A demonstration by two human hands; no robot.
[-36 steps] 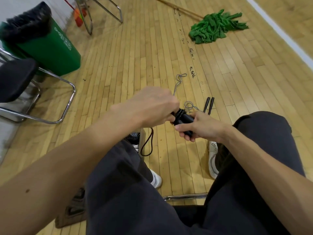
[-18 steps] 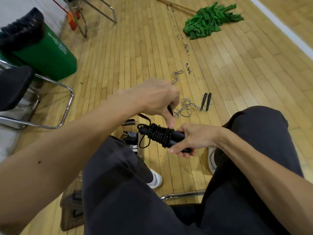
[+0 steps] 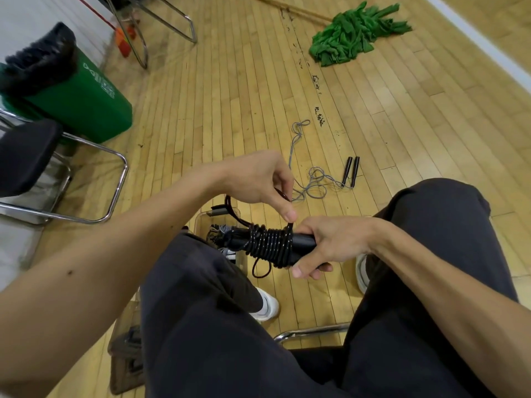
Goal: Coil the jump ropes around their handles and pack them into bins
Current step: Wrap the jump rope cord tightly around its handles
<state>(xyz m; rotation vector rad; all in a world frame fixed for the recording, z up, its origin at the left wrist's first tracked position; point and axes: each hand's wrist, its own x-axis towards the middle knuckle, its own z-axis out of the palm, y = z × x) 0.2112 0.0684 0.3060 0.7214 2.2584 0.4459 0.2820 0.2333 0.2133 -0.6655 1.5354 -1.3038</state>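
Observation:
My right hand (image 3: 330, 242) grips the handles of a black jump rope (image 3: 268, 244), its cord wound in several turns around them. Just above the coil, my left hand (image 3: 260, 182) pinches the free cord, which loops down below the handles. A second rope, grey with black handles (image 3: 350, 170), lies uncoiled on the wooden floor beyond my hands. A clear plastic bin (image 3: 218, 222) holding other ropes stands on the floor between my knees, partly hidden by my left leg.
A green trash bin (image 3: 77, 99) with a black bag stands at the left, beside black chairs with chrome frames (image 3: 115, 179). A green mop (image 3: 353, 33) lies at the back. Another container (image 3: 126, 357) sits by my left leg.
The wound handles have turned sideways and lowered, showing the coil. My left hand has lifted off the bundle and now pinches the cord above it.

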